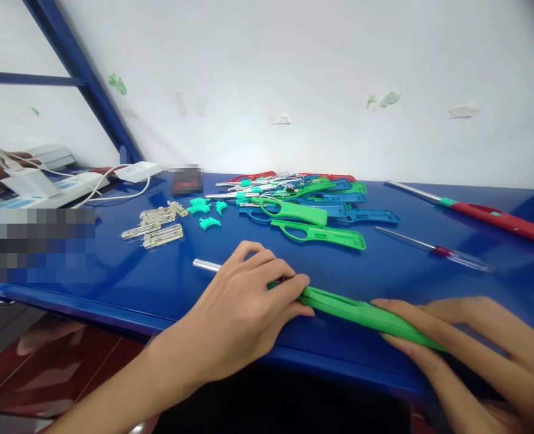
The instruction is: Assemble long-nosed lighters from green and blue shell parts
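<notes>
Both of my hands grip one green gas lighter (339,310) near the front edge of the blue table. My left hand (249,301) is wrapped round its front part, and the metal tube (206,265) pokes out to the left. Fingers and thumb of my right hand (470,343) pinch the handle end. The lighter's trigger area is hidden under my left fingers. Beyond my hands lie a green lighter shell half (339,235) and another green shell (301,213). Teal triggers (210,223) and clear fuel tanks (163,235) rest to the left of these.
Blue shells (373,216), metal tubes and wires form a heap by the wall. A screwdriver (443,250) and a red lighter (502,222) lie at the right. White power strips (68,184) with cables sit at the left, near another person's hand (9,166). A blue frame post (86,78) rises there.
</notes>
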`<state>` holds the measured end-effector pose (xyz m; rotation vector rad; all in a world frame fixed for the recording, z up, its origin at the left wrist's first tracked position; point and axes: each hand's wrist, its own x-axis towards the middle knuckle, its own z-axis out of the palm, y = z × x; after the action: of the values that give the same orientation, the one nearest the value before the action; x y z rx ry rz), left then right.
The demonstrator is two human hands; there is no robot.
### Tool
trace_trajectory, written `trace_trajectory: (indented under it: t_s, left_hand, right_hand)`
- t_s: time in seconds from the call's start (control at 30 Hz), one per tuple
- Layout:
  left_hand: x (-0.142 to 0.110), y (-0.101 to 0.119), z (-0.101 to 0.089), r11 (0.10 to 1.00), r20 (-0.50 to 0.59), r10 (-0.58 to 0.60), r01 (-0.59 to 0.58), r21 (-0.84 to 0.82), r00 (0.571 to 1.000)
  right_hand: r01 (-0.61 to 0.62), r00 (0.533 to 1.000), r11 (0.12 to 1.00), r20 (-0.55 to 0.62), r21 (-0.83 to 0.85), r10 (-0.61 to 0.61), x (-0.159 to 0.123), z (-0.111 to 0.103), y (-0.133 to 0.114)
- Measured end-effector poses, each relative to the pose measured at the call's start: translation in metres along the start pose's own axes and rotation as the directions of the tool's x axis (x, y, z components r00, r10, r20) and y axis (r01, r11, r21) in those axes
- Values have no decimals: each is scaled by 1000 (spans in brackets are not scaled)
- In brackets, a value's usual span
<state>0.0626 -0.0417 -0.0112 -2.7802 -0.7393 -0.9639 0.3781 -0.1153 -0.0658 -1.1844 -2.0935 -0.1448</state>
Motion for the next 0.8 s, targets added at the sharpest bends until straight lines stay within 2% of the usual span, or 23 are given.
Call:
trace_trajectory:
  t_s: [0.1,0.47,0.63,0.8]
  left_hand:
    - [-1,0,-1,1000,-5,4,-4,3,1000]
    - [-2,3,-4,1000,-54,-19,18,-21,998]
    - [-2,2,0,998,-169,52,-46,40,984]
    - [-1,5,-1,994,-144,76,-63,95,987]
  right_hand:
    - [-19,1000,999,-10,-45,19,-2,1,0]
    - [-14,1000,999,-28,-35,13,5,4,-3]
    - [103,994,994,-28,-20,-104,9,5,-2]
    - [175,985,985,-3,12,-175,11,3,-2]
